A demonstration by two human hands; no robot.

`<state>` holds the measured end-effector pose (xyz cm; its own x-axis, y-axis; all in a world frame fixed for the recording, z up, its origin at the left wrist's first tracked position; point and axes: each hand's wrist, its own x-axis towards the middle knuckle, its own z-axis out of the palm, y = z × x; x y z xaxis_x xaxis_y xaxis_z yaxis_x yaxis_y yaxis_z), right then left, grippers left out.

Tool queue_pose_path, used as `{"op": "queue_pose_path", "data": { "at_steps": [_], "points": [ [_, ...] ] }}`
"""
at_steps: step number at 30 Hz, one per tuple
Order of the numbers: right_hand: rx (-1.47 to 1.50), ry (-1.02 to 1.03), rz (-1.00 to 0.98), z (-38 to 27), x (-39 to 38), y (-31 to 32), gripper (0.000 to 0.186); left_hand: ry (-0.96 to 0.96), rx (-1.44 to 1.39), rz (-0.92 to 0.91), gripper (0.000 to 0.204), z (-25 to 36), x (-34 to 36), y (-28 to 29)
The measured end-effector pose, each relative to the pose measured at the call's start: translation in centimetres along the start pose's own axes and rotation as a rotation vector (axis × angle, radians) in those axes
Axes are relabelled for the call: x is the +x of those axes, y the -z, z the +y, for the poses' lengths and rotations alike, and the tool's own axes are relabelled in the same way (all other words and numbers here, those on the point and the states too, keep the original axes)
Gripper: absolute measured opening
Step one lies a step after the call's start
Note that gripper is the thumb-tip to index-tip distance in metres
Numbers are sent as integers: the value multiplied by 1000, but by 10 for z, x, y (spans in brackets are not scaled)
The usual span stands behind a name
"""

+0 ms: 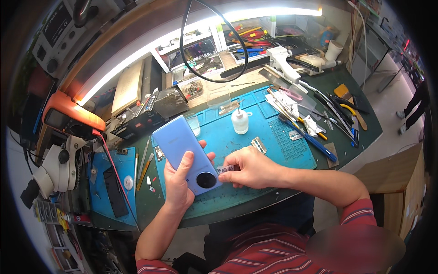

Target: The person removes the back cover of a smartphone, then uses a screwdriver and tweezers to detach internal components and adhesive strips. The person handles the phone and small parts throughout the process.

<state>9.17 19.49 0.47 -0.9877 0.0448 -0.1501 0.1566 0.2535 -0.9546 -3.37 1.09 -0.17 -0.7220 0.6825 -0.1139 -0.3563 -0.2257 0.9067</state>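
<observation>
A blue smartphone (179, 148), its back with the round black camera facing up, lies tilted in my left hand (180, 180). The thumb presses on the back and the fingers wrap round the far edge. My right hand (251, 168) pinches a small pale strip with dark print (224, 169) against the phone's right edge near the camera. I cannot tell whether it is a blade or a label. On the blue repair mat (214, 201) beneath stand a white dispenser bottle (240, 122) and, by my right hand, a razor blade (258, 145).
Another dark phone (115, 192) lies on a smaller blue mat at the left, near an orange multimeter (73, 113). Brushes (315, 142), pliers and tweezers crowd the right side. A white glue gun (284, 64) rests behind, and a black cable loop (182, 36) hangs overhead.
</observation>
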Motion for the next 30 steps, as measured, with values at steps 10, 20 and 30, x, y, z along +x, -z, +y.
{"op": "queue_pose_path", "data": {
  "at_steps": [10,20,30],
  "points": [
    [21,-15,-9,1,1,1,26,34,38,-40,40,2,-1,-1],
    [87,-39,-35,4,4,2,27,81,35,-52,40,3,0,-2],
    [125,-93,-54,1,3,3,29,64,-47,21,45,0,4,2]
  ]
}}
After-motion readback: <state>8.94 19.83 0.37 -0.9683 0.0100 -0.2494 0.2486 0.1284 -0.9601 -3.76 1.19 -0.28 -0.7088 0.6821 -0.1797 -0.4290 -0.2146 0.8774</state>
